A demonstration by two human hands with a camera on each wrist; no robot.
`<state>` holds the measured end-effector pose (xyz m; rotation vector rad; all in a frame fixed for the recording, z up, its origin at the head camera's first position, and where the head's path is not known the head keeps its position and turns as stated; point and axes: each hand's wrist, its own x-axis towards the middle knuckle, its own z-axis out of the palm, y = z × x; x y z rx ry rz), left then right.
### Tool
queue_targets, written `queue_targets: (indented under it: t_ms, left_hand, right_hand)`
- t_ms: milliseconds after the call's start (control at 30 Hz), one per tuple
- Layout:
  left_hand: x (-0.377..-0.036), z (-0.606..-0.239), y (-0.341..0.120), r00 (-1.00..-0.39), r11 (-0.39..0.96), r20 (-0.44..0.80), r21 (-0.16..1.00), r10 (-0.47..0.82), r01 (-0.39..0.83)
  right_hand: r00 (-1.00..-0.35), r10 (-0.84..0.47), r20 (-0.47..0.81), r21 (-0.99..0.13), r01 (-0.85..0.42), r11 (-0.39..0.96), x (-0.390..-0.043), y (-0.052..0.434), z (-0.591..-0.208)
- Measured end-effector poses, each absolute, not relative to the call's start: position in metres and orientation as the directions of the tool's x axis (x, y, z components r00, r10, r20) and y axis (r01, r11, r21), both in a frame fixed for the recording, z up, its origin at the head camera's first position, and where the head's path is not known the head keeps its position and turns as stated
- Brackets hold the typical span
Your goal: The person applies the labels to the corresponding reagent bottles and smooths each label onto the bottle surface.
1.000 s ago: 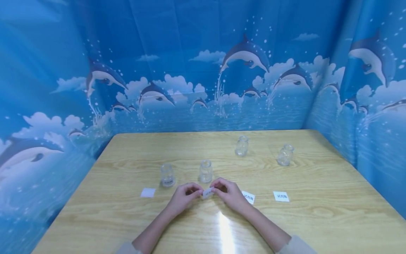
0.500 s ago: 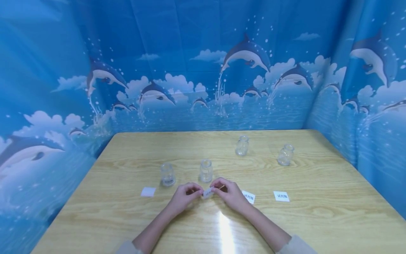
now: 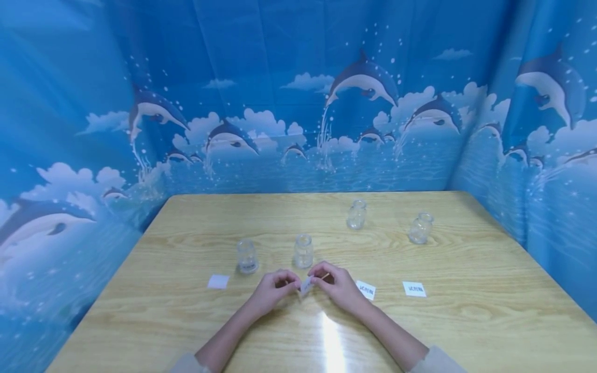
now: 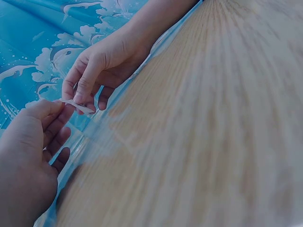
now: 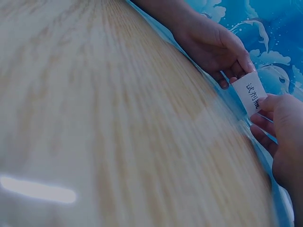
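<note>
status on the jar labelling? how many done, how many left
Whether any of the four glass jars already bears a label cannot be told. In hand: both hands, left hand and right hand, pinch one white label. Left: two printed labels and one blank square lie on the table.

Both forearms reach forward over the surface [image 3: 466, 321] and converge near its middle. Left hand [image 3: 272, 291] and right hand [image 3: 339, 286] sit close together, knuckles up, fingers curled. Each has a thumb-and-fingertip pinch grip on the same small label [image 3: 306, 285], held just above the surface.
</note>
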<state>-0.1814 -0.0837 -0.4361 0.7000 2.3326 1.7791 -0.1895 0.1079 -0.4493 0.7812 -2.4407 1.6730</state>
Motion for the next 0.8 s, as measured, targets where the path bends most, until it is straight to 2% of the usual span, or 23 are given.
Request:
queue_targets:
  t_ms: [167,300,400,567,800]
  left_hand:
    - [-0.189,-0.451,-0.086,-0.877,0.165,0.185,0.945,0.443,0.283]
    - [-0.192,-0.455,-0.086,-0.876,0.167,0.190,0.943,0.444,0.289]
    - [-0.190,-0.451,-0.086,-0.881,0.176,0.176,0.945,0.439,0.276]
    - [-0.180,-0.436,-0.082,-0.889,0.193,0.172,0.942,0.424,0.274]
    - [-0.172,-0.428,-0.072,-0.900,0.253,0.151,0.929,0.409,0.271]
  right_hand:
    - [-0.862,-0.338,0.379,-0.845,-0.471,0.254,-0.179,0.102,-0.432]
    - [-0.825,-0.314,0.470,-0.781,-0.554,0.287,-0.176,0.100,-0.427]
    - [-0.786,-0.364,0.500,-0.745,-0.605,0.282,-0.179,0.101,-0.433]
    - [-0.758,-0.491,0.429,-0.778,-0.587,0.226,-0.185,0.103,-0.450]
    - [-0.766,-0.507,0.396,-0.818,-0.545,0.185,-0.179,0.100,-0.443]
